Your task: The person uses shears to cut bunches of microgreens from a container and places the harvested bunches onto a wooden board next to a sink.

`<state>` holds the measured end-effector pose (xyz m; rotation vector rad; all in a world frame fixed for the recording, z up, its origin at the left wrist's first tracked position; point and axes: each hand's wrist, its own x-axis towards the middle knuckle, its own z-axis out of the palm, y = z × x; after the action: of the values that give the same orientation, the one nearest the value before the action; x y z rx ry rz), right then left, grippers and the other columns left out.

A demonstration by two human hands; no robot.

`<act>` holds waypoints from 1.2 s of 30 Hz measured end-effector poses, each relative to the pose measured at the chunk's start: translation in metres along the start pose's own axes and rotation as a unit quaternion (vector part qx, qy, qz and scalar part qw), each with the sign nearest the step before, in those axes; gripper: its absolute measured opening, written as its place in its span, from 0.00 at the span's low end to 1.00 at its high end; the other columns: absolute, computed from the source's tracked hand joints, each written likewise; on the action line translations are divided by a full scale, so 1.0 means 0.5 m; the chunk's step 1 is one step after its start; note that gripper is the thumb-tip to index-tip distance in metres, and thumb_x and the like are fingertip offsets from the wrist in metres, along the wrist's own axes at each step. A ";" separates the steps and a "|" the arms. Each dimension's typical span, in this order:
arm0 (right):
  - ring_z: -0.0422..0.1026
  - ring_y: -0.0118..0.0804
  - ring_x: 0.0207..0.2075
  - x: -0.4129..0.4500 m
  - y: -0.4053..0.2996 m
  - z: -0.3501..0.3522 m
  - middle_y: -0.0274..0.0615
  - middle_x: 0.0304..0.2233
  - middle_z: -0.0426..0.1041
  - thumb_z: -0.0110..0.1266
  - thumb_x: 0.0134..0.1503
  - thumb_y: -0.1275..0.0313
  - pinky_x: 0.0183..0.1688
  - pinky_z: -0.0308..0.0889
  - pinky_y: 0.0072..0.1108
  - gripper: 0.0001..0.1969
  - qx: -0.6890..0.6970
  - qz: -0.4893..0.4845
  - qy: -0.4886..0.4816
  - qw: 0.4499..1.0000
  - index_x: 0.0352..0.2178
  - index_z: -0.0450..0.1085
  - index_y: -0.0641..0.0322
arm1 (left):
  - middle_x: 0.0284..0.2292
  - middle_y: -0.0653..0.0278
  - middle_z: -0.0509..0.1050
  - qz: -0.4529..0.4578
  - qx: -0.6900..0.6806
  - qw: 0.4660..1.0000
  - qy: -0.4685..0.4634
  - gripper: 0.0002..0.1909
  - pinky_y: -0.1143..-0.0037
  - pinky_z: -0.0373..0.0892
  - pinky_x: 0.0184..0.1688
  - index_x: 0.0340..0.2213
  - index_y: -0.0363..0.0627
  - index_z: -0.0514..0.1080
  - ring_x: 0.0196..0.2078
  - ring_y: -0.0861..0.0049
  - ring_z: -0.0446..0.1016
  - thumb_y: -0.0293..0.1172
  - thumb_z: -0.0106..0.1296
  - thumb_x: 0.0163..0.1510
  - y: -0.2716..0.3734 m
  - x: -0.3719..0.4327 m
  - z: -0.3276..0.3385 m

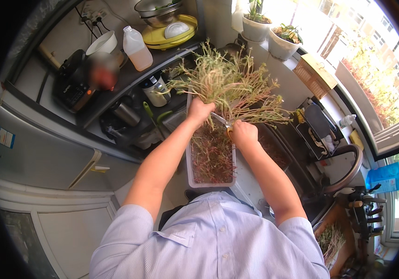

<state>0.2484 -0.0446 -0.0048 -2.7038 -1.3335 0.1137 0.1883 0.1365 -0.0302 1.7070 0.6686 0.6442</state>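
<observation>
Leggy green stems with thin leaves spread from a rectangular planter box (188,174) in front of me. My left hand (199,111) grips a bunch of these plant stems (217,78) above the planter's left side. In my right hand (245,133) is a pair of scissors (222,119) with yellow handles, blades pointing left toward the stems beside my left hand. Whether the blades are apart is too small to tell. Short cut stubble (213,157) with reddish stems covers the soil in the near part of the planter.
To the left, a shelf rack (115,101) holds a plastic jug (137,48), a black cooker (72,83) and bowls. A sink faucet (349,157), a knife block (362,209) and cut stems (330,240) are at right. Potted plants (283,42) line the windowsill.
</observation>
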 end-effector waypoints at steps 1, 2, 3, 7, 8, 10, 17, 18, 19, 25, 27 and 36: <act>0.75 0.40 0.28 -0.012 0.009 0.000 0.43 0.22 0.74 0.55 0.45 0.62 0.29 0.70 0.27 0.14 -0.002 0.002 0.000 1.000 0.26 0.70 0.63 | 0.21 0.62 0.74 -0.023 -0.035 0.999 -0.016 0.08 0.73 0.67 0.27 0.23 0.35 0.72 0.22 0.73 0.72 0.27 0.53 0.39 0.013 -0.002 -0.010; 0.75 0.41 0.27 -0.027 0.023 0.001 0.44 0.22 0.74 0.56 0.45 0.62 0.29 0.70 0.28 0.14 0.007 0.001 0.007 1.000 0.25 0.69 0.63 | 0.19 0.64 0.72 -0.036 -0.096 0.994 -0.043 0.04 0.75 0.65 0.22 0.22 0.35 0.70 0.18 0.77 0.70 0.24 0.51 0.41 0.026 -0.008 -0.017; 0.75 0.42 0.27 -0.047 0.039 0.003 0.45 0.22 0.74 0.56 0.45 0.61 0.28 0.70 0.28 0.14 0.016 0.002 0.013 1.000 0.24 0.68 0.63 | 0.19 0.64 0.72 -0.037 -0.098 0.993 -0.048 0.04 0.75 0.65 0.22 0.22 0.35 0.70 0.18 0.77 0.70 0.24 0.51 0.41 0.049 -0.023 -0.019; 0.74 0.46 0.24 -0.107 0.063 0.007 0.47 0.20 0.73 0.54 0.45 0.62 0.27 0.69 0.33 0.14 0.061 0.027 0.038 0.997 0.22 0.66 0.64 | 0.18 0.65 0.69 -0.100 -0.159 0.979 -0.080 0.05 0.77 0.67 0.20 0.24 0.37 0.69 0.17 0.79 0.69 0.26 0.52 0.47 0.080 -0.074 -0.048; 0.73 0.48 0.23 -0.122 0.068 0.017 0.48 0.19 0.72 0.53 0.45 0.60 0.26 0.68 0.34 0.16 0.068 0.029 0.035 0.997 0.22 0.65 0.65 | 0.18 0.65 0.69 -0.110 -0.193 0.972 -0.077 0.05 0.77 0.67 0.19 0.25 0.37 0.69 0.17 0.78 0.69 0.26 0.51 0.48 0.078 -0.085 -0.057; 0.73 0.49 0.23 -0.150 0.073 0.010 0.48 0.19 0.72 0.54 0.45 0.59 0.26 0.68 0.35 0.17 0.082 0.038 0.031 0.995 0.22 0.65 0.65 | 0.17 0.64 0.70 -0.130 -0.226 0.963 -0.067 0.05 0.76 0.67 0.21 0.22 0.36 0.70 0.17 0.76 0.70 0.26 0.50 0.47 0.109 -0.091 -0.066; 0.72 0.45 0.29 -0.157 0.081 0.008 0.46 0.24 0.71 0.55 0.43 0.58 0.33 0.67 0.30 0.17 0.021 -0.022 0.074 0.997 0.24 0.65 0.63 | 0.18 0.66 0.69 -0.055 -0.210 0.972 -0.087 0.06 0.79 0.66 0.21 0.23 0.39 0.69 0.18 0.80 0.68 0.28 0.51 0.49 0.163 -0.099 -0.071; 0.72 0.43 0.31 -0.145 0.071 0.001 0.45 0.25 0.72 0.56 0.43 0.58 0.35 0.66 0.28 0.17 -0.018 -0.045 0.095 0.994 0.25 0.66 0.62 | 0.18 0.66 0.69 -0.053 -0.216 0.972 -0.072 0.05 0.79 0.65 0.21 0.22 0.37 0.70 0.19 0.80 0.68 0.26 0.50 0.48 0.157 -0.096 -0.070; 0.72 0.43 0.31 -0.133 0.063 -0.003 0.45 0.25 0.72 0.56 0.43 0.58 0.35 0.66 0.28 0.17 -0.016 -0.043 0.098 0.994 0.25 0.66 0.62 | 0.19 0.65 0.69 -0.052 -0.223 0.972 -0.059 0.04 0.80 0.64 0.21 0.21 0.36 0.70 0.19 0.81 0.67 0.24 0.49 0.47 0.155 -0.094 -0.068; 0.73 0.37 0.32 -0.079 0.013 0.001 0.39 0.25 0.72 0.54 0.44 0.63 0.39 0.64 0.26 0.13 -0.074 -0.042 0.026 0.996 0.28 0.67 0.60 | 0.19 0.66 0.69 -0.063 -0.242 0.967 -0.054 0.03 0.81 0.64 0.21 0.23 0.36 0.69 0.19 0.82 0.67 0.22 0.49 0.47 0.156 -0.091 -0.061; 0.74 0.36 0.29 -0.066 0.012 0.008 0.38 0.23 0.73 0.53 0.44 0.65 0.35 0.66 0.26 0.10 -0.058 -0.045 0.021 0.997 0.26 0.68 0.59 | 0.19 0.66 0.69 -0.065 -0.234 0.969 -0.053 0.02 0.80 0.64 0.21 0.23 0.36 0.69 0.19 0.82 0.66 0.22 0.49 0.47 0.162 -0.094 -0.057; 0.72 0.47 0.25 -0.139 0.046 -0.005 0.47 0.20 0.72 0.53 0.44 0.65 0.28 0.67 0.34 0.10 0.090 -0.012 0.072 0.993 0.22 0.67 0.63 | 0.18 0.67 0.66 -0.045 -0.254 0.963 -0.079 0.02 0.80 0.62 0.20 0.25 0.38 0.67 0.18 0.82 0.65 0.24 0.49 0.49 0.222 -0.116 -0.095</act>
<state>0.2243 -0.1138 -0.0049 -2.4944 -1.2490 0.0333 0.1258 0.1034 0.0838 1.2273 0.4181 0.5509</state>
